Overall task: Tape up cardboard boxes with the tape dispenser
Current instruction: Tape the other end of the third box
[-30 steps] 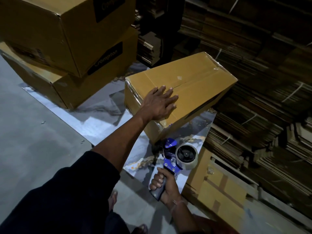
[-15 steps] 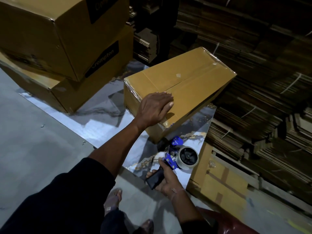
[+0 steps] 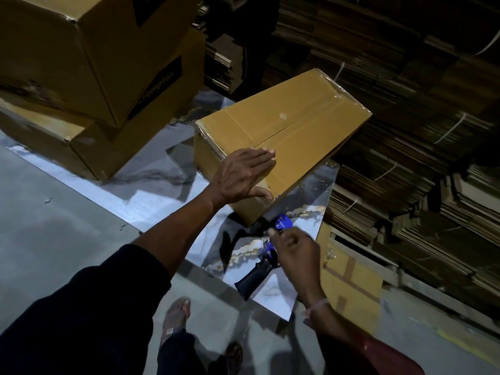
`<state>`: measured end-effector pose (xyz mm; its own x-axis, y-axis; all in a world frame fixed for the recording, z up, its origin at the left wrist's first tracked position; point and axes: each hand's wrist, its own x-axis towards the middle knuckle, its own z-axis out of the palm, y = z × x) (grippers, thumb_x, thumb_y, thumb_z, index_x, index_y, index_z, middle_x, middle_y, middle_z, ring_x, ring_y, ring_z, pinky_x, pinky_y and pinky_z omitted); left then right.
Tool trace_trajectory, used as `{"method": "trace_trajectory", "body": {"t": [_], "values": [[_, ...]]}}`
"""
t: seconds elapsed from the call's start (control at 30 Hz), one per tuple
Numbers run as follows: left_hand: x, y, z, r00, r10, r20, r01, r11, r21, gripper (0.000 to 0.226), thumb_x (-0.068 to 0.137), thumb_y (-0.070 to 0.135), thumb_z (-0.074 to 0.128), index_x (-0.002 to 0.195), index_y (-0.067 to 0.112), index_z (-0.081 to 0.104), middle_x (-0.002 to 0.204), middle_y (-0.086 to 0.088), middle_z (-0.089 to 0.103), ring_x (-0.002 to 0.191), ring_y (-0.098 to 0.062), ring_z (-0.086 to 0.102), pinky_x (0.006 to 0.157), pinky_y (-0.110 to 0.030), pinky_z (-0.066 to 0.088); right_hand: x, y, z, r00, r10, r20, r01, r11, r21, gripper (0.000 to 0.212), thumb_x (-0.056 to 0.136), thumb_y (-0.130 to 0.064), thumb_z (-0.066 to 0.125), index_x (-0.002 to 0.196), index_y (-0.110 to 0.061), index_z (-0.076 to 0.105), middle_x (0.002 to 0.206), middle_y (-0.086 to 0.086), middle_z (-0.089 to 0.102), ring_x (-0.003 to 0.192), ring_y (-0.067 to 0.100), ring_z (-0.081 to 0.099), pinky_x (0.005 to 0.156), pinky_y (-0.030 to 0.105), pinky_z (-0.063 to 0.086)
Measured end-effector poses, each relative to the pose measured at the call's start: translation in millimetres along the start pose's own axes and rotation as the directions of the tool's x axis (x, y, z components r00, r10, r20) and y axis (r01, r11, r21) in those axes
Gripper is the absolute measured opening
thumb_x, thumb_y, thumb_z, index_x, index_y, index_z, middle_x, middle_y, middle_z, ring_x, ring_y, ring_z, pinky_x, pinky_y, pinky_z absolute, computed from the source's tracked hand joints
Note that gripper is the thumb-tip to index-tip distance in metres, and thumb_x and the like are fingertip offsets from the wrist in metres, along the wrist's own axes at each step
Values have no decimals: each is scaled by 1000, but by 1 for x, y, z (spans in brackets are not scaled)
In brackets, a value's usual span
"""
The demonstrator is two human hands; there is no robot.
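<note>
We press our left hand (image 3: 243,175) flat on the cardboard box (image 3: 281,139) to steady it; just below the box, our right hand's (image 3: 296,253) fingers clutch the tape dispenser (image 3: 266,255).

A dim packing warehouse or carton store: strapped bundles of flattened cardboard (image 3: 405,147) stacked high along one side, large printed boxes (image 3: 89,63) piled nearby, over a bare concrete floor (image 3: 48,226).

Dim, warm overhead light; glare on the glossy floor sheet (image 3: 151,201), murky motion-blurred edges, wide-angle bending.
</note>
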<state>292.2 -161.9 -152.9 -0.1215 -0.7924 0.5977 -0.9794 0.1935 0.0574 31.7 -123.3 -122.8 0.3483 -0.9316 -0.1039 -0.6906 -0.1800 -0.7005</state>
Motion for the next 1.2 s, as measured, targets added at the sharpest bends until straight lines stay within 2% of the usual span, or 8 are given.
{"method": "trace_trajectory", "body": {"t": [0.1,0.23,0.43,0.6,0.7,0.77,0.9,1.2], "values": [[-1,-7,-3,996,71,51,-71,997,-2,103,92,86,23,146,6,59,154,-11,53,144,-27,50,117,-42,38,27,-19,-5,899,-392,-197,360,915,-181,34,96,-49,70,103,-16,63,107,3,61,104,24,57,89,39,48],[-3,-19,-5,984,150,96,-147,989,-35,100,92,84,27,153,9,50,159,-9,47,149,-27,43,121,-42,36,65,-26,4,797,-603,13,585,768,-261,50,104,-36,62,146,-10,55,159,6,45,156,24,25,128,48,19],[-8,-72,-19,960,162,229,-174,984,30,94,94,82,23,159,17,40,165,-9,37,154,-31,34,124,-50,29,73,-13,19,738,-669,91,662,690,-292,58,107,-22,58,159,-9,37,170,5,26,160,22,15,128,52,17],[-14,-115,-44,944,-25,328,32,999,-16,96,92,82,16,165,21,26,173,-9,17,160,-30,13,128,-54,16,71,-18,22,733,-678,50,659,691,-296,58,104,-16,61,157,-6,39,168,9,30,159,26,19,127,54,20],[-18,-130,-48,930,-171,327,220,968,-121,91,94,63,53,164,12,24,173,-15,12,160,-35,12,123,-62,25,72,-23,19,719,-690,84,670,656,-348,60,104,-16,61,158,-5,37,168,11,28,159,28,18,127,54,20],[-19,-135,-48,905,-260,336,346,910,-228,97,87,38,77,163,7,27,172,-16,15,158,-37,18,123,-61,28,79,-32,20,693,-705,152,698,604,-384,58,107,-18,54,160,-5,33,169,12,25,159,28,15,127,54,19],[-18,-144,-58,817,-407,409,570,677,-465,97,78,25,85,161,20,36,165,-7,37,149,-23,41,122,-52,36,108,-68,44,712,-642,283,697,598,-395,57,111,-25,35,163,-6,22,172,9,12,161,24,4,129,49,13],[-18,-167,-62,863,-325,386,483,753,-446,89,76,26,90,154,23,48,152,0,54,130,-20,60,100,-32,52,163,-137,105,679,-637,364,733,576,-361,64,113,-26,32,165,-8,-1,173,11,-13,158,25,-18,130,48,2]]}}
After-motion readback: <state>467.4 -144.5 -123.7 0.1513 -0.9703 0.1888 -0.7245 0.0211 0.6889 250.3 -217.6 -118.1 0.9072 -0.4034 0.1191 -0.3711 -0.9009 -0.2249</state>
